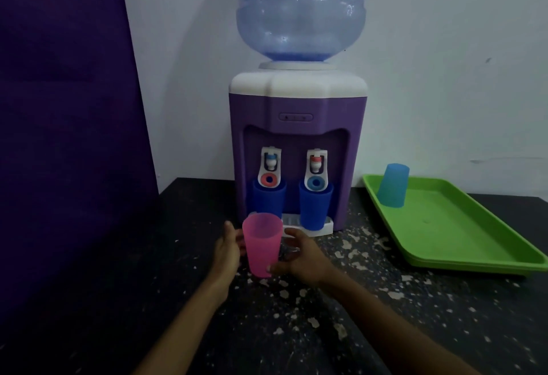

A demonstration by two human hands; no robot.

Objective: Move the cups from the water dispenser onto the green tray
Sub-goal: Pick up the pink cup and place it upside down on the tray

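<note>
A pink cup [262, 248] stands upright in front of the purple water dispenser [296, 149]. My right hand [302, 256] grips its right side near the base. My left hand [228, 248] touches its left side with fingers apart. Two dark blue cups sit under the taps: the left blue cup [268, 199] is partly hidden behind the pink cup, the right blue cup [315, 205] stands on the white drip tray. At the right lies the green tray [462, 235], with a light blue cup [393, 185] upside down at its far left corner.
A large clear water bottle [302, 10] tops the dispenser. A dark purple panel [65, 137] stands at the left. The black speckled tabletop [296, 315] runs to a white wall behind.
</note>
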